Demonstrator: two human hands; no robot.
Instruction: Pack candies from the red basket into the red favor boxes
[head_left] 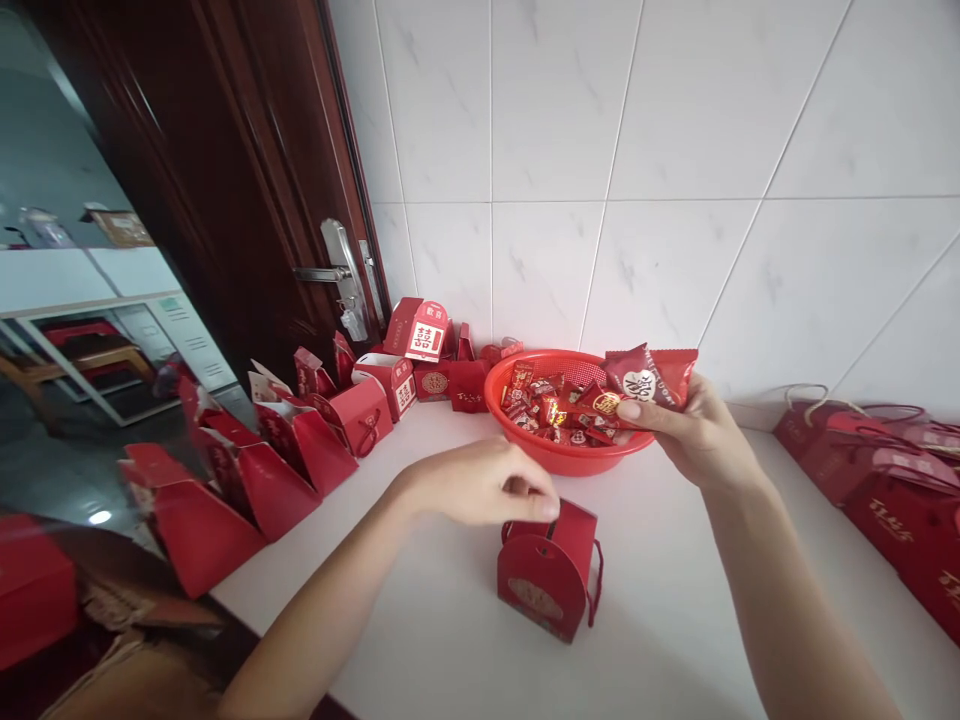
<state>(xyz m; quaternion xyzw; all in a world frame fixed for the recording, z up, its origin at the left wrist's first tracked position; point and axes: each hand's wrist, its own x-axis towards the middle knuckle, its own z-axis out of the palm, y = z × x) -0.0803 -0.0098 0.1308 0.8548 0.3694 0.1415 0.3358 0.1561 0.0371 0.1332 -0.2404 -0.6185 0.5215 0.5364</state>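
Note:
A small red gift box with a rounded end, a gold emblem and a red cord handle stands on the white table. My left hand is bent over its top, closed, with the fingertips at the upper edge; the hand hides part of the lid. Above the right rim of a red plastic basket, my right hand grips several wrapped candies in red and dark-red wrappers, the thumb pressing on them. Inside the basket lies a heap of red-wrapped candies.
Several red boxes line the table's left edge, some with raised flaps. More boxes are stacked at the back by the wall. Red bags with cord handles stand at the right. A dark wooden door is at the left.

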